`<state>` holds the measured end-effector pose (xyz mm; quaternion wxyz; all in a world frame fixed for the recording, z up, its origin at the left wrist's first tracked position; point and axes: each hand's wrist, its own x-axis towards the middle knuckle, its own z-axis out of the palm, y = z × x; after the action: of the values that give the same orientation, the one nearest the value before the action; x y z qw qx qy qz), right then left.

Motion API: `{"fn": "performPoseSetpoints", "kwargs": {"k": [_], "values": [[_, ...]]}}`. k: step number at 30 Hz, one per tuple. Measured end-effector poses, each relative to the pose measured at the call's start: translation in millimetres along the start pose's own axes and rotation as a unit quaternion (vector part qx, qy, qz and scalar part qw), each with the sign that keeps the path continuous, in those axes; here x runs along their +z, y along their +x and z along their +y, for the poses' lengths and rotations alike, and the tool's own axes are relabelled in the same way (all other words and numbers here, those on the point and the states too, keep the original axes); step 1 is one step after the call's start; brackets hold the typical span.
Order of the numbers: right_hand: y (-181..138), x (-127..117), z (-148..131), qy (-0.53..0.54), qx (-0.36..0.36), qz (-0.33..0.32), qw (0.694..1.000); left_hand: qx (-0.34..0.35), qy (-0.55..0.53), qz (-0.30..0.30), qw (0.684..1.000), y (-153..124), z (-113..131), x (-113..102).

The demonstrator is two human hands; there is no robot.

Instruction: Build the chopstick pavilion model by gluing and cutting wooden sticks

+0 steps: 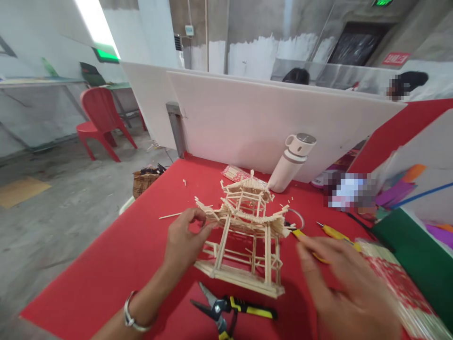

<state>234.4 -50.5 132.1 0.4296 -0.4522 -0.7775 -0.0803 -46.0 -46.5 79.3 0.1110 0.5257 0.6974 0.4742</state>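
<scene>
A pagoda model built of thin wooden sticks stands on the red table, with two tiers of upturned roofs on open posts. At its left side, my left hand has thumb and index finger closed around the lower roof's corner. My right hand, blurred by motion, is apart from the model on the right, its fingers stretched out and thumb spread. Partly hidden behind those fingers lies a yellow-handled tool whose kind I cannot make out. Cutting pliers with black and yellow handles lie with jaws apart before the model.
Behind the model stand a white flask and a packet of sticks, before a white partition. To the right are a yellow pen-like tool, more packaged sticks and a green box.
</scene>
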Motion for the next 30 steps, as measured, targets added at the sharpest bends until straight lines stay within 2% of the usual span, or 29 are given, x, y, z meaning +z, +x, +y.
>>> {"fn": "performPoseSetpoints", "kwargs": {"k": [2,4,8,11,15,21,30], "values": [[19,6,-30,0.071,-0.099,-0.05,0.991,0.058,0.03,-0.008,0.998,4,-7,-2],[33,18,-47,0.087,-0.144,-0.077,0.983,0.124,0.066,-0.011,0.99,8,-14,-3],[50,46,-58,-0.023,-0.198,-0.117,0.973,0.271,0.116,0.013,0.955,17,-28,-5],[55,58,-58,-0.1,-0.218,-0.143,0.96,0.33,0.132,0.03,0.934,20,-32,-5],[55,61,-57,-0.138,-0.227,-0.143,0.953,0.335,0.111,0.025,0.935,22,-32,-3],[54,59,-55,-0.131,-0.241,-0.159,0.948,0.332,0.07,0.022,0.94,22,-32,-2],[54,61,-52,-0.121,-0.227,-0.133,0.957,0.328,0.056,0.028,0.943,25,-30,-3]]}}
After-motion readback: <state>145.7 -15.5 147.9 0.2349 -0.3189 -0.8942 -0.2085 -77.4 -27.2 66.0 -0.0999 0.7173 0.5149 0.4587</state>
